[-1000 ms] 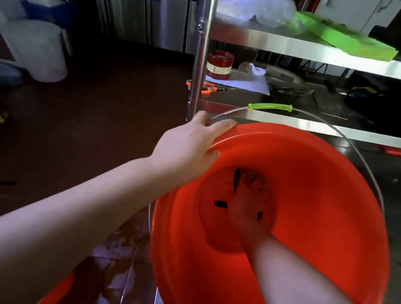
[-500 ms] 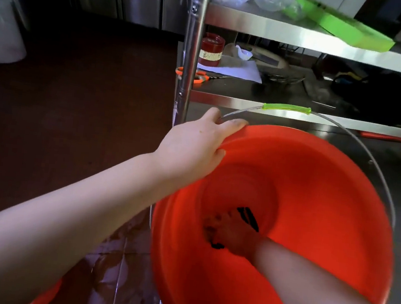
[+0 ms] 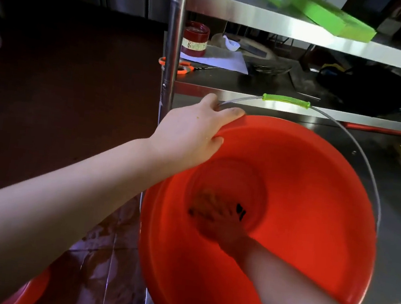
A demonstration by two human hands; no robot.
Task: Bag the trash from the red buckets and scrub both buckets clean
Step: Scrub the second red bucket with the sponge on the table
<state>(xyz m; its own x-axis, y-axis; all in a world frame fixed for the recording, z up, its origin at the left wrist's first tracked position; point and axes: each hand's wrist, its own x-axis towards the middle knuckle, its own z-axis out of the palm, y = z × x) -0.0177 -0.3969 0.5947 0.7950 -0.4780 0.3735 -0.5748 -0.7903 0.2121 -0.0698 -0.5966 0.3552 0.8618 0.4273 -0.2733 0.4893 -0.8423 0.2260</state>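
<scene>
At your left hand [image 3: 191, 135]: bucket [image 3: 313, 202] rim, thumb inside, fingers curled over edge, gripping it. Your right hand [image 3: 214, 218] deep at bucket bottom, blurred; whether it holds something, cannot tell. Dark bits [image 3: 240, 210] just beside its fingers. Second bucket [image 3: 28, 292] below your left forearm.

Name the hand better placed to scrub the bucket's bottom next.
Right. The right hand is deep inside the red bucket, at its bottom, though blurred. The left hand grips the rim and seems to steady the bucket, so it is probably best left there.
</scene>
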